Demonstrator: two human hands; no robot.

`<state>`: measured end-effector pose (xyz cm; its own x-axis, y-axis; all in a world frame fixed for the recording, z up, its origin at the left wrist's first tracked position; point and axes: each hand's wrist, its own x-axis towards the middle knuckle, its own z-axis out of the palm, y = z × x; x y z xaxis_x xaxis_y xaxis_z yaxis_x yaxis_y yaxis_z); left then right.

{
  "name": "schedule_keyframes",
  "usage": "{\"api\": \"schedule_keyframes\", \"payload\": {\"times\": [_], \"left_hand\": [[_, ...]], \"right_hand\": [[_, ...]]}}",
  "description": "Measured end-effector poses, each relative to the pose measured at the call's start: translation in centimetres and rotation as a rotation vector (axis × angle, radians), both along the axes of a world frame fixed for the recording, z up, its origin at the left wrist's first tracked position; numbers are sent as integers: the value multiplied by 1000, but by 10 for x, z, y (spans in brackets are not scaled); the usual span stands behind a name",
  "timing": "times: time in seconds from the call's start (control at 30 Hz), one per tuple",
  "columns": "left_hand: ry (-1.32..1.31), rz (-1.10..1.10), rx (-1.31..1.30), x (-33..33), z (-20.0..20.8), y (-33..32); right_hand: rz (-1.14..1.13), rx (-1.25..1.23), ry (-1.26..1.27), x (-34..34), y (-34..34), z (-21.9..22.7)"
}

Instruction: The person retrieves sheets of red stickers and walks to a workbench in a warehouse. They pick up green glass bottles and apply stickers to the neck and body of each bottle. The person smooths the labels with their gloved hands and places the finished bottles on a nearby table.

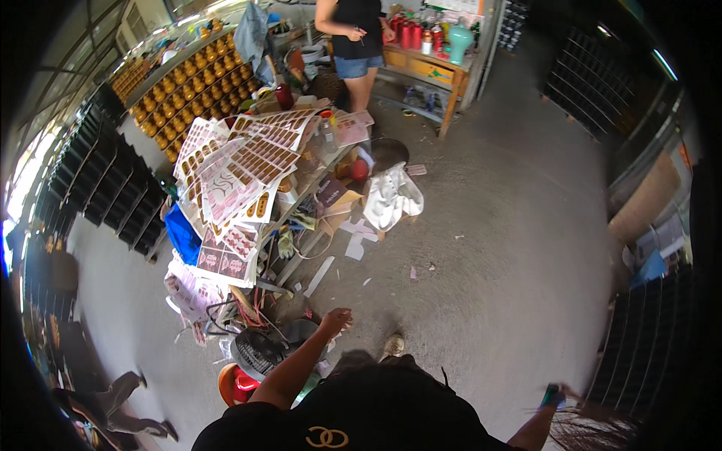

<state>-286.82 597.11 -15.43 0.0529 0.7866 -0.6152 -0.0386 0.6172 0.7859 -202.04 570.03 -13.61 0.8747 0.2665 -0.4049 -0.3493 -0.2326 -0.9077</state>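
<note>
My left hand (pixel 335 322) hangs in front of me, fingers loosely bent and apart, with nothing visible in it. It is nearest to a black fan (pixel 257 353) at the end of the cluttered table. Out at the lower right, my right hand (pixel 565 393) is closed around a small flat dark object with a teal edge (pixel 553 394); blur hides its exact kind. Brown bristle-like strands (pixel 594 430) show just below that hand. Printed paper sheets (pixel 248 161) lie in an overlapping heap on the table to my left.
A white cloth (pixel 392 197) drapes over a low seat beside the table. Paper scraps (pixel 355 244) litter the floor. A person (pixel 355 37) stands by a wooden workbench (pixel 444 71) holding red bottles and a green vase (pixel 459 41). Dark stacked racks (pixel 105 177) line the left.
</note>
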Motion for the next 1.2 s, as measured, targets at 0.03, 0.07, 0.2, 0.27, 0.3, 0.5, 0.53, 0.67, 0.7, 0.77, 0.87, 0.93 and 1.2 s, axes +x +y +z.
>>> {"api": "schedule_keyframes", "payload": {"times": [0.03,0.07,0.2,0.27,0.3,0.5,0.53,0.67,0.7,0.77,0.87,0.93,1.2], "left_hand": [[-41,32,20,15,-9,10],[-77,63,-39,15,-11,9],[-27,238,-109,-38,28,-28],[-37,291,-143,-46,32,-37],[-37,279,-149,-47,32,-26],[550,126,255,-47,61,90],[515,157,230,-42,82,119],[654,-21,594,-32,177,211],[666,-54,629,-33,185,221],[645,-147,701,-35,191,239],[520,-275,663,-38,190,253],[356,-310,483,-35,181,256],[587,-127,464,-14,180,270]], "right_hand": [[104,115,-29,34,33,26],[316,258,101,47,99,30],[424,295,301,-143,374,24],[874,344,247,-261,448,94],[1017,282,231,-298,476,110],[1764,-139,-56,-474,559,196],[1873,-178,-51,-493,569,204],[2220,-195,-418,-540,601,195],[2301,-258,-459,-555,609,203],[2403,-250,-565,-570,616,202],[2504,-129,-661,-585,627,184],[2587,-223,-621,-597,640,186],[2640,33,-581,-628,716,193]]}}
